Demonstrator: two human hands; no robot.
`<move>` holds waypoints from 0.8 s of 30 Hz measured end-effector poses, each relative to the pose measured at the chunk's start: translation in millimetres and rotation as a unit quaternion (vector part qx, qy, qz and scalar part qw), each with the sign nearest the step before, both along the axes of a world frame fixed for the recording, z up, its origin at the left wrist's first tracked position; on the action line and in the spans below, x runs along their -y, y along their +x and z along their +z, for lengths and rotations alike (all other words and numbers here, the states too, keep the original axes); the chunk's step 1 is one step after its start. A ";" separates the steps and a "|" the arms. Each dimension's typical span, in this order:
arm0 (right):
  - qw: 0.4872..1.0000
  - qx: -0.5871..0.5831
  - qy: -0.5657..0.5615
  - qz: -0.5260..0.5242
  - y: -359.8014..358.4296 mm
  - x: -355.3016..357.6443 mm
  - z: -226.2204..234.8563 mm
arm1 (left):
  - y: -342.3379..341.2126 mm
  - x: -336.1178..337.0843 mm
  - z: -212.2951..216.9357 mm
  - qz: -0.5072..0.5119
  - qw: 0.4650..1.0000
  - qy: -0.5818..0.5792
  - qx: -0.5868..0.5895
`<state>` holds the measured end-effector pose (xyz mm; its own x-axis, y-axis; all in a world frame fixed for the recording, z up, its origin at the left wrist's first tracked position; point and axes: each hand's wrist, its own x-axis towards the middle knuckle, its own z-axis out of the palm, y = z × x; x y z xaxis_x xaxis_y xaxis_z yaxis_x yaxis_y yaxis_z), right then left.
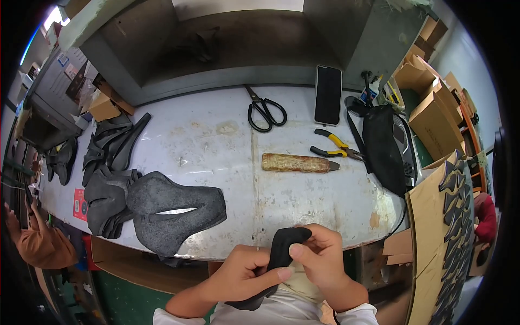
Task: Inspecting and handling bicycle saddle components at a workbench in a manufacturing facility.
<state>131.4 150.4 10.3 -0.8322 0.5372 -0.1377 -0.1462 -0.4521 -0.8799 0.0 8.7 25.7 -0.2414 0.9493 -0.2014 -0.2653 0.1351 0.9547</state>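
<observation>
While both thumbs press it flat, left hand (244, 273) and right hand (324, 259) pinch a black foam piece (281, 253) (scissors (265, 112) at twelve o'clock).

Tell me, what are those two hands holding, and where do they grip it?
Both hold one curved black piece. The left hand grips its middle from the left side; the right hand pinches its upper part, thumb on the front.

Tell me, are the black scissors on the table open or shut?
Open. The scissors lie flat on the table with their two handle loops spread apart, though the blades look only slightly parted.
</observation>
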 end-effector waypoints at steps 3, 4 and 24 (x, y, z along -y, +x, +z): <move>0.964 -0.026 0.242 -0.107 -5.1 9.9 0.7 | 3.0 -1.3 10.8 0.055 0.995 0.019 -0.083; 0.957 -0.061 0.270 -0.086 6.8 16.1 -1.7 | -0.9 0.4 4.3 0.097 0.985 0.046 -0.138; 0.945 0.012 0.315 0.084 2.1 18.6 14.3 | 11.2 -11.1 -13.4 0.261 0.949 0.073 0.162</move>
